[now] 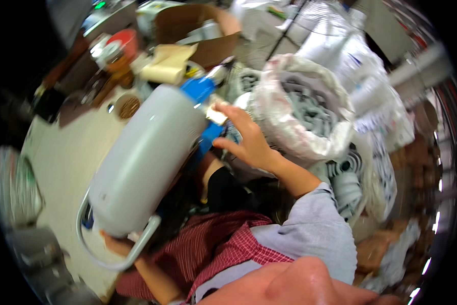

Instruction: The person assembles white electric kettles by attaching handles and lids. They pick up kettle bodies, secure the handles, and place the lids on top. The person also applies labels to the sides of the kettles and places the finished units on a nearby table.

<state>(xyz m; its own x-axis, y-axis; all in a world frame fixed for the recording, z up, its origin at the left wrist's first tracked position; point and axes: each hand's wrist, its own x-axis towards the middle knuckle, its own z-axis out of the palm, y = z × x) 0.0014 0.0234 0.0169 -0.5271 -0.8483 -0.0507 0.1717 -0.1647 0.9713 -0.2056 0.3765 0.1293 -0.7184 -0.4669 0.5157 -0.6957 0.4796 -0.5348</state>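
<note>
A large grey rounded housing (147, 152) with a curved grey loop handle (83, 239) at its lower end lies tilted across the table's edge. My left hand (120, 245) grips its lower end beside the handle, with the fingers partly hidden under it. At the far end my right hand (248, 140) is held with thumb and fingers apart. Its fingertips are close to a small pale piece (216, 114) at the housing's end; blur hides whether they touch. A flat blue thing (198, 89) shows behind that end.
On the cream table (60, 157) stand a small bowl of brass-coloured bits (128, 107), a pale yellow roll (165, 66) and a red container (124, 43). A cardboard box (228, 33) is behind. To the right sits an open white sack (276, 101) of grey parts.
</note>
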